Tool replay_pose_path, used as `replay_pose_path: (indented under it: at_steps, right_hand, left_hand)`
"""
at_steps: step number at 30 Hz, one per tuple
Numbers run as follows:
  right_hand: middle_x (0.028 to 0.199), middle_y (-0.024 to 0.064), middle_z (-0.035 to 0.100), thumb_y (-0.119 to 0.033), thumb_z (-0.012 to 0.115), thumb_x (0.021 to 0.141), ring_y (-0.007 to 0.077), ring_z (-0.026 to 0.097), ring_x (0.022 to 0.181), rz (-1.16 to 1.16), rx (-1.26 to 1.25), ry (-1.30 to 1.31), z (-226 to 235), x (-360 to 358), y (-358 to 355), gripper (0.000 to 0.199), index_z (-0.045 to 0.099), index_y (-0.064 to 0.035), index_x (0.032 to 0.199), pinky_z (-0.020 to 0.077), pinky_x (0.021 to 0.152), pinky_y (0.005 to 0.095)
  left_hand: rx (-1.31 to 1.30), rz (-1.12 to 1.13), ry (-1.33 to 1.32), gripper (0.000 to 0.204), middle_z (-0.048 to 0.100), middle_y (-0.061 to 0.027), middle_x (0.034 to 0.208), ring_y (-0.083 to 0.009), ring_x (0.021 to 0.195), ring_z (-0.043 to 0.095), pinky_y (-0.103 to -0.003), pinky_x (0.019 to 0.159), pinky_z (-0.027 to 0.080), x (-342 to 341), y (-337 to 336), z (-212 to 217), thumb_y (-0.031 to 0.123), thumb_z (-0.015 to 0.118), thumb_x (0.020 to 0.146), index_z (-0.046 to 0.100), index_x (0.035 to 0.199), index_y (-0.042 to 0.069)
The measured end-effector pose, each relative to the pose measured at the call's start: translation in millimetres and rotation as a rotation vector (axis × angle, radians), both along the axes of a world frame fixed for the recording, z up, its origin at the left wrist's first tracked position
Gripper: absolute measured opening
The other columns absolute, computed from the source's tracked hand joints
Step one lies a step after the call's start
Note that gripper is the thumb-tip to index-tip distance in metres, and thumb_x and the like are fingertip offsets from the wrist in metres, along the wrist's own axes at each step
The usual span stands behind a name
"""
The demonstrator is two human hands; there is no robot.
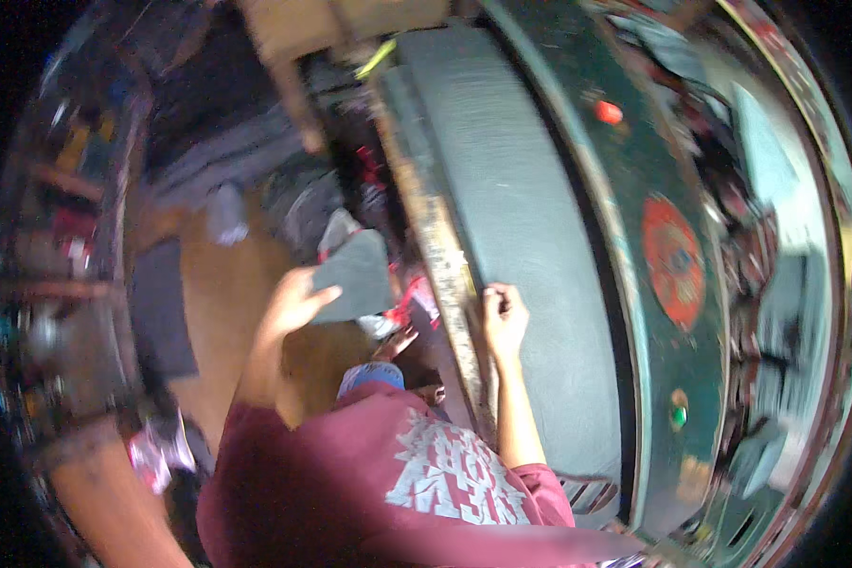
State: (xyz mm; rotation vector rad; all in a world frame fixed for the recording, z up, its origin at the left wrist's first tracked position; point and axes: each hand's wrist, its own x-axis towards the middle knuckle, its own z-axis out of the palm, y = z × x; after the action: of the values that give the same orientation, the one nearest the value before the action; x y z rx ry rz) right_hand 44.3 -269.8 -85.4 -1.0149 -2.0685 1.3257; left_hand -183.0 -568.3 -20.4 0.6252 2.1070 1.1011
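A flat, dark grey piece of sheet material [355,279], with straight sides and corners, is in my left hand [295,303]. The thumb lies over its near-left edge. My right hand [506,317] rests at the left edge of a long, smooth dark grey sheet [516,161] on the work surface. Its fingers are curled and pinched together. Whatever they grip is too small or hidden to make out. A worn, pale wooden edge [435,251] runs along the left of the sheet, between my two hands.
To the right runs a dark green panel with a red disc [674,260], a red knob [608,112] and a green knob [679,415]. Stacked grey pieces [786,350] lie beyond it. Bags [336,232] and a dark strip [164,308] are on the brown floor.
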Motion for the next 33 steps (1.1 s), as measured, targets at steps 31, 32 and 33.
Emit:
replay_pose_path:
  at_steps: [31, 32, 33]
  right_hand:
    - [0.083, 0.0004, 0.064, -0.014, 0.06, 0.104, 0.0083, 0.059, 0.07, -0.785, -0.326, 0.456, 20, 298, -56, 0.014, 0.065, -0.0046, 0.112, 0.0503, 0.066, 0.0241]
    - [0.082, 0.0004, 0.064, -0.012, 0.06, 0.103, 0.0085, 0.06, 0.07, -0.794, -0.328, 0.477, 19, 293, -60, 0.013, 0.065, -0.0044, 0.111, 0.0504, 0.066, 0.0242]
    - [0.083, 0.0003, 0.063, -0.012, 0.06, 0.103, 0.0086, 0.059, 0.072, -0.776, -0.36, 0.45, 17, 289, -64, 0.014, 0.064, -0.0033, 0.112, 0.0493, 0.066, 0.0243]
  left_hand:
    - [2.06, -0.24, -0.716, 0.014, 0.064, -0.0086, 0.11, -0.018, 0.097, 0.059, -0.035, 0.074, 0.055, 27, 553, 494, 0.012, 0.067, 0.098, 0.065, 0.111, 0.01]
    - [2.068, -0.284, -0.777, 0.015, 0.063, -0.0058, 0.111, -0.0188, 0.099, 0.058, -0.035, 0.076, 0.054, 33, 578, 502, 0.01, 0.069, 0.096, 0.065, 0.111, 0.01]
    - [2.0, 0.073, 0.258, 0.026, 0.064, -0.0069, 0.115, -0.0206, 0.102, 0.058, -0.04, 0.083, 0.055, 44, 601, 505, 0.01, 0.071, 0.095, 0.064, 0.12, 0.008]
